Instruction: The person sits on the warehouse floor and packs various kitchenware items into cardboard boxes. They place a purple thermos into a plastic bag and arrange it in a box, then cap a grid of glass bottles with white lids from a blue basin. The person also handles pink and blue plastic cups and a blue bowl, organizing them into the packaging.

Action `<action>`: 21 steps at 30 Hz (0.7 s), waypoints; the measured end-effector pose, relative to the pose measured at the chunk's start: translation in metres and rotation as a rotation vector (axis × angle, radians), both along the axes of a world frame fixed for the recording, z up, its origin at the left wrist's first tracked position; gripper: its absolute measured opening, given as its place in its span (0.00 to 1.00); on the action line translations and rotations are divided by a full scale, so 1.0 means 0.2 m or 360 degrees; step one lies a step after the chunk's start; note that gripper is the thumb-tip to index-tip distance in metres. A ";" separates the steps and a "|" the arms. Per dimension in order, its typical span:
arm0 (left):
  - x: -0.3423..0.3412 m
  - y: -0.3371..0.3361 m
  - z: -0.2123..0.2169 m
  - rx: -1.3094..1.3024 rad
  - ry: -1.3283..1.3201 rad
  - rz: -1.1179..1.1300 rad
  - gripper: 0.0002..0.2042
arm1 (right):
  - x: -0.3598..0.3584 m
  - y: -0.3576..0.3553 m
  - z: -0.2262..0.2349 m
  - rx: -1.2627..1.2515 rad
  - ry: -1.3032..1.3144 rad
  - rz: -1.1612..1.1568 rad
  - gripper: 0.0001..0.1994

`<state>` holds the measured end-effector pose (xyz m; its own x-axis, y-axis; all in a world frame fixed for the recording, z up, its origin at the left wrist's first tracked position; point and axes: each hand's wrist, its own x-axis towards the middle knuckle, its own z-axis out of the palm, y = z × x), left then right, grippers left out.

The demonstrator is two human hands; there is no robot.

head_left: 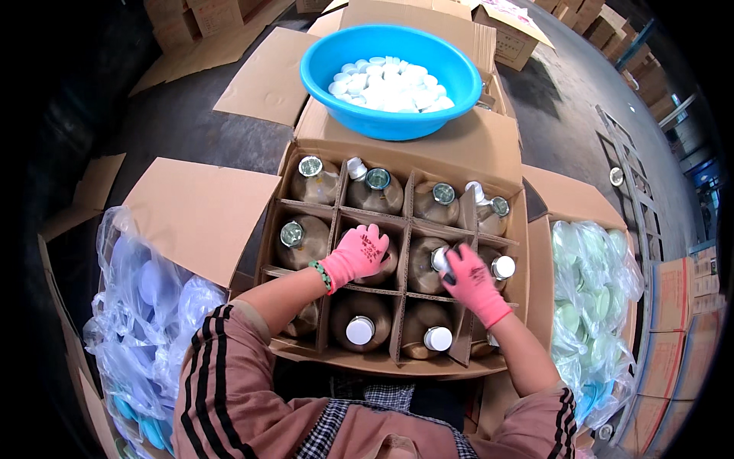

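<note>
An open cardboard box (428, 367) with cardboard dividers holds several big clear bottles in its compartments. In a pink glove, my left hand (361, 254) curls over the top of a bottle (384, 269) in the middle row, hiding its mouth. My right hand (472, 287), also pink-gloved and slightly blurred, closes its thumb and fingers at a white cap (440, 258) on the neighbouring bottle (423, 268). White caps sit on two front bottles, one at left (360, 330) and one at right (438, 338). Shiny, uncapped mouths show on the back-row bottles (312, 183).
A blue basin (390, 126) full of white caps (394, 84) rests on cardboard behind the box. Purple items in clear plastic bags (153, 306) stand at left, green ones (589, 298) at right. Loose white caps (356, 168) lie among the back bottles. Box flaps (199, 214) stick out sideways.
</note>
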<state>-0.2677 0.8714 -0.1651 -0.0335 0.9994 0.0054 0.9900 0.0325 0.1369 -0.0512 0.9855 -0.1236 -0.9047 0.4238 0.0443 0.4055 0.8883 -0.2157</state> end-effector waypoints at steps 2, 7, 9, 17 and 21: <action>-0.01 0.00 -0.02 0.0049 -0.0008 -0.0008 0.18 | -0.02 0.00 -0.01 -0.0073 -0.0178 -0.0016 0.23; -0.12 0.00 0.06 0.0337 -0.0565 -0.0031 0.27 | -0.19 0.05 0.02 -0.0016 -0.0593 -0.0037 0.32; -0.21 0.05 0.07 0.0720 -0.0625 0.0226 0.25 | -0.21 0.06 -0.03 0.0180 -0.0403 0.0079 0.33; -0.60 0.55 -0.13 -0.0222 0.0511 0.0286 0.14 | -0.27 0.02 -0.09 0.0003 -0.0547 -0.0257 0.16; -0.58 0.63 -0.15 -0.0347 0.0558 0.0406 0.14 | -0.22 0.00 -0.18 0.0086 -0.0153 -0.0411 0.12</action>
<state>-0.3830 0.9971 -0.1959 -0.3114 0.9387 -0.1481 0.9320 0.2712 -0.2405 -0.0954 0.9852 -0.1593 -0.7682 0.6401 -0.0073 0.6362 0.7621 -0.1203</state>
